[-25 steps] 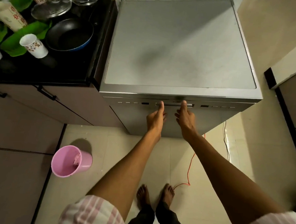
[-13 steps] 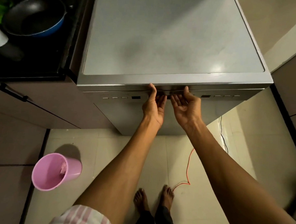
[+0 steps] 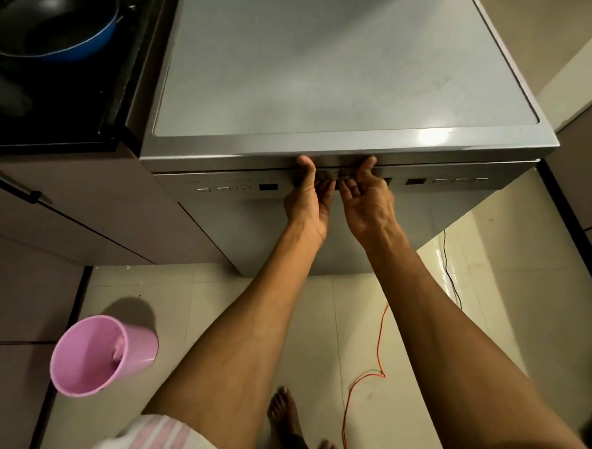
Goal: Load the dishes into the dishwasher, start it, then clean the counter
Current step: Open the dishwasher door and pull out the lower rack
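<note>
Gripping the dishwasher [image 3: 329, 88] door at its top-centre handle recess, left hand [image 3: 309, 204] and right hand [image 3: 366, 204] side by side, fingers hooked under, thumbs on the top edge; both grips clamped on the door. Door looks shut, likely heavy, hinged low: pull evenly. Pan [image 3: 55, 23] waits on counter [image 3: 53, 108] left.

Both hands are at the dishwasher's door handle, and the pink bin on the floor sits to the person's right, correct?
Not quite. The head view shows the pink bin on the person's left. Left hand and right hand are indeed at the dishwasher handle.
</note>
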The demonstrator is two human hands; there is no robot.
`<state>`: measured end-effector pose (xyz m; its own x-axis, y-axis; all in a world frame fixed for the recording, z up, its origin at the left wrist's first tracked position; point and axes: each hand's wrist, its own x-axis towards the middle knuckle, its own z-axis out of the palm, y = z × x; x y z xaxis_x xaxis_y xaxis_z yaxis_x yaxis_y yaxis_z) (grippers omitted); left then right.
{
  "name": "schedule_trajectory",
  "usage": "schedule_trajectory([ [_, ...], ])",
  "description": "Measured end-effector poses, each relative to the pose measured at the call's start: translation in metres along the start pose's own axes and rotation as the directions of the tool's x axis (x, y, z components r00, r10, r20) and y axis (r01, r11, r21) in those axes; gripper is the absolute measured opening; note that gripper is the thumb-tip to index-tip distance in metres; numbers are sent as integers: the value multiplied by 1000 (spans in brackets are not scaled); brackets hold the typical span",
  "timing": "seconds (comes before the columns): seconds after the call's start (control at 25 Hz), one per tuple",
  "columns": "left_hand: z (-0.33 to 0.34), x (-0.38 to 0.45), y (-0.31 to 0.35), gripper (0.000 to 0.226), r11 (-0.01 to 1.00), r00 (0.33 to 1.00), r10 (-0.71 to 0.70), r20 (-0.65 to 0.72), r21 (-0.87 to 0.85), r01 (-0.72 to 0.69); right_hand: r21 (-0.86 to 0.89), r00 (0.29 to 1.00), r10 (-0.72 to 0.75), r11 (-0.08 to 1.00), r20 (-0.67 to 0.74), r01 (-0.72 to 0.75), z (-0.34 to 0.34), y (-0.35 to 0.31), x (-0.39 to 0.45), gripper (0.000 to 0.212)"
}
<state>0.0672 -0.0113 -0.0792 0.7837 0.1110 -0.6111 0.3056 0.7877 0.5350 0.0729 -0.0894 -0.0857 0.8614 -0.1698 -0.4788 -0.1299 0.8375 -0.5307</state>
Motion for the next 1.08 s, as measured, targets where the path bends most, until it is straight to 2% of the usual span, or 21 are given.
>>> schedule_trajectory([
  [0.08, 0, 1, -2, 32, 1000, 1000, 22, 4, 14, -22, -32, 1000, -18, 999, 17, 19, -2, 0, -1, 11],
  [0.2, -1, 3, -2, 48, 999, 999, 34, 32, 32, -35, -77, 999, -17, 997, 35, 19, -3, -3, -1, 21],
  [0.36, -3, 7, -2, 64, 996, 998, 35, 60, 82, -39, -126, 1000, -28, 992, 1, 28, -2, -3, -6, 49],
  [0.52, -21, -11, -17, 69, 992, 999, 31, 26, 125, -34, -304, 992, -40, 953, -117, 3, -19, 2, -30, 70],
  [0.6, -40, -32, -29, 62, 991, 999, 43, 30, 124, -46, -322, 997, -12, 947, -72, -12, -38, 3, -51, 64],
  [0.72, -69, -66, -48, 46, 994, 998, 58, 17, 88, -59, -369, 998, -5, 929, -57, -16, -67, 10, -87, 33],
  [0.76, -79, -77, -55, 43, 995, 998, 54, 15, 79, -55, -417, 998, -19, 909, -59, -8, -78, 14, -99, 28],
  [0.84, -101, -97, -68, 45, 997, 999, 31, 20, 73, -32, -553, 997, -33, 833, -64, -7, -102, 23, -123, 33],
  [0.96, -138, -125, -86, 45, 997, 999, -30, 14, 77, 29, -754, 995, -60, 657, -81, -21, -141, 37, -159, 51],
  [1.08, -176, -151, -105, 42, 992, 994, -105, -19, 64, 106, -881, 991, -94, 472, -93, -38, -176, 47, -194, 57],
])
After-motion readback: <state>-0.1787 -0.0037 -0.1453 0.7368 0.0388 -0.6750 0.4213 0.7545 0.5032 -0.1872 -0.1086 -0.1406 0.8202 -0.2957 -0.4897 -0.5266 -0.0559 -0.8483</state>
